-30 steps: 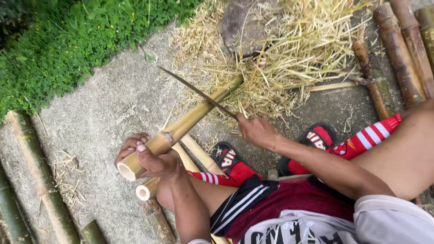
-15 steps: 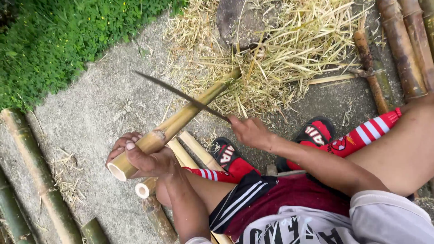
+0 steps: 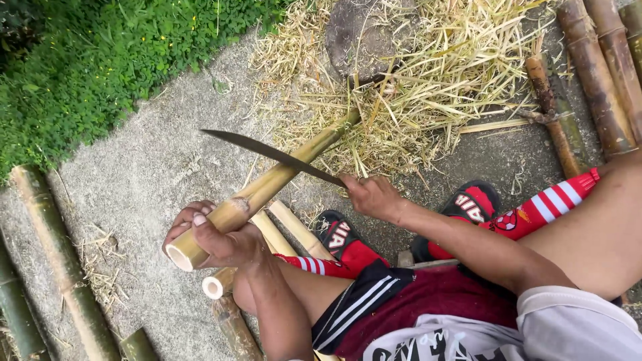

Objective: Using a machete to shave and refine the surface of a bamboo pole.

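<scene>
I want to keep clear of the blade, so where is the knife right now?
In the head view the knife is mid-frame, held in the right hand, its blade angled up-left across the bamboo pole that the left hand grips near its cut end.

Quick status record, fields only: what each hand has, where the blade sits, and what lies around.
left hand: grips the near, hollow end of a bamboo pole
right hand: holds the handle of a long knife
blade: laid across the pole, tip pointing away to the left
pole far end: in a pile of straw shavings
ground: concrete, grass beyond
nearby: cut bamboo pieces by the feet
</scene>
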